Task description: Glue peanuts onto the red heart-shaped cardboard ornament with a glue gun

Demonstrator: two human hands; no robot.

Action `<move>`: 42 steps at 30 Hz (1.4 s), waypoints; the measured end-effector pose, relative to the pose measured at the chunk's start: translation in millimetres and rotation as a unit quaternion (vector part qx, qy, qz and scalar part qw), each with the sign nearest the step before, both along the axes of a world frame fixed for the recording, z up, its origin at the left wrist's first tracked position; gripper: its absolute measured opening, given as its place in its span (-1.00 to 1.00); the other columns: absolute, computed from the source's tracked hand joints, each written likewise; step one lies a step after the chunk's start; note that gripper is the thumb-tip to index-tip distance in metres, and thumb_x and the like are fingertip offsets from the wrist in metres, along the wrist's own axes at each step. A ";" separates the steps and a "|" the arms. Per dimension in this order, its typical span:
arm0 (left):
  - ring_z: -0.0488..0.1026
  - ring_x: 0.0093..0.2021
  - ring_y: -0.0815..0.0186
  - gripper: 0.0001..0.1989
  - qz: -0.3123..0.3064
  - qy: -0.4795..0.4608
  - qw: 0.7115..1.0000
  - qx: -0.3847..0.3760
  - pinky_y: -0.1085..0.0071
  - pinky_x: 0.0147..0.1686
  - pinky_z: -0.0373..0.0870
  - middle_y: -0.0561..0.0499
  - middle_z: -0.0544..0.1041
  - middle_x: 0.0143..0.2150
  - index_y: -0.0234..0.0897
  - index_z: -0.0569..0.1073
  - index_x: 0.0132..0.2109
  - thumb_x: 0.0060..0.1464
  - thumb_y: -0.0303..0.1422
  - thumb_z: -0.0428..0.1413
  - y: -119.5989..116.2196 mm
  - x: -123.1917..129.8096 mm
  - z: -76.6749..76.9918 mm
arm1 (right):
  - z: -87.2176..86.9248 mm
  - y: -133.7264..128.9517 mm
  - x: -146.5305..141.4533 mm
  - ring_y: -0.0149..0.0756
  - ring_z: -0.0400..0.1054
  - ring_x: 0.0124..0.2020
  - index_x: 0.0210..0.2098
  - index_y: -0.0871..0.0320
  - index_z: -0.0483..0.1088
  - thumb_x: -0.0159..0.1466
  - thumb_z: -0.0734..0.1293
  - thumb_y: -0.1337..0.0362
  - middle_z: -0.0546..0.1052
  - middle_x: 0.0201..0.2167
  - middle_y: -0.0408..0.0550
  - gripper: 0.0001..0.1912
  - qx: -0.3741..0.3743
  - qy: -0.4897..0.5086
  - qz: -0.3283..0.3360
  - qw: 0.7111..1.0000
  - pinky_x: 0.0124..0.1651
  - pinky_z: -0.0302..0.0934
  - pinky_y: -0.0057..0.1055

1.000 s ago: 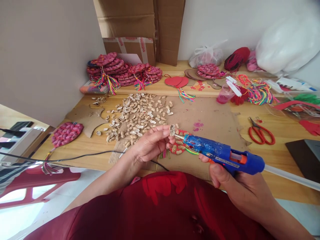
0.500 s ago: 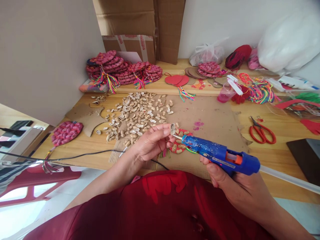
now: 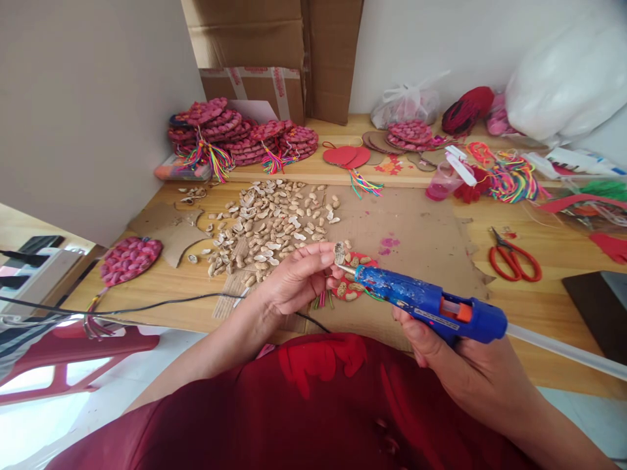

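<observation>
Between the thumb and fingertips of my left hand [image 3: 298,274] is a peanut shell [image 3: 339,252], its hollow side showing. My right hand [image 3: 455,365] is wrapped around a blue hot glue gun [image 3: 421,297], with a clear glue stick [image 3: 563,352] poking out of its back end. The metal nozzle points left and sits at the lower edge of the shell. Below the nozzle, partly hidden by my left hand and the gun, lies a red disc [image 3: 368,262] with several peanut shells on it.
Loose peanut shells [image 3: 274,222] spread over the cardboard sheet [image 3: 416,228]. Red-handled scissors [image 3: 514,256] lie at right. A pink shell-covered disc [image 3: 131,260] rests at left, near a black cable [image 3: 186,300]. Stacked pink discs [image 3: 230,134] and a cup [image 3: 442,183] stand along the back.
The glue gun has shifted very slightly left, its nozzle still at the shell's lower edge. My left hand and the shell stay almost where they were.
</observation>
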State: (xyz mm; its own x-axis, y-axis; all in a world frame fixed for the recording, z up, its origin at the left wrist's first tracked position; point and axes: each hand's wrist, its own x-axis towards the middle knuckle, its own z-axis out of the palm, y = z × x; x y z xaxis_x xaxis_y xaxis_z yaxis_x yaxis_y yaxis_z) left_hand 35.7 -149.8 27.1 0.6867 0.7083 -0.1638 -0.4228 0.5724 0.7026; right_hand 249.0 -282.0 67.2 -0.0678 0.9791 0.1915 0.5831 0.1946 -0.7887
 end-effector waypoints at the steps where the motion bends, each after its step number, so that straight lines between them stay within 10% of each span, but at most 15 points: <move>1: 0.39 -0.45 0.44 -0.75 0.000 0.000 1.000 0.000 0.54 -0.43 0.32 0.01 0.50 -0.47 -0.38 0.56 -0.36 -0.04 -0.28 0.40 0.0 0.0 -0.2 | 0.3 -0.3 0.2 -0.22 0.49 -0.43 -0.21 -0.01 0.45 0.36 0.29 0.22 0.51 -0.51 -0.15 -0.91 0.001 -0.003 0.000 1.000 -0.41 0.36 -0.36; 19: 0.40 -0.44 0.44 -0.78 0.005 -0.009 1.000 -0.001 0.55 -0.43 0.34 0.00 0.51 -0.48 -0.36 0.58 -0.39 -0.05 -0.30 0.41 -0.8 0.0 1.4 | -5.1 0.7 2.5 -0.32 0.32 -0.68 -0.17 -0.06 0.43 0.37 0.29 0.19 0.40 -0.68 -0.27 -0.92 0.011 0.011 0.009 1.000 -0.65 0.21 -0.42; 42: 0.37 -0.43 0.43 -0.74 -0.001 -0.004 1.000 0.011 0.53 -0.40 0.31 0.00 0.47 -0.47 -0.38 0.56 -0.39 -0.02 -0.26 0.39 0.1 0.4 0.9 | -4.4 3.5 2.0 -0.18 0.54 -0.39 -0.24 -0.02 0.44 0.36 0.30 0.16 0.47 -0.62 -0.17 -0.91 0.014 0.001 -0.007 1.000 -0.65 0.20 -0.46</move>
State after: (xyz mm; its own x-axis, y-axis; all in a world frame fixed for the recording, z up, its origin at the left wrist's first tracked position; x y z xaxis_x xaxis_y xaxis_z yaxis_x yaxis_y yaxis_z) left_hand 36.1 -149.7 28.0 0.6891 0.7103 -0.1437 -0.4268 0.5580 0.7116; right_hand 251.0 -278.4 62.8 -0.0532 0.9742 0.2194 0.5847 0.2085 -0.7840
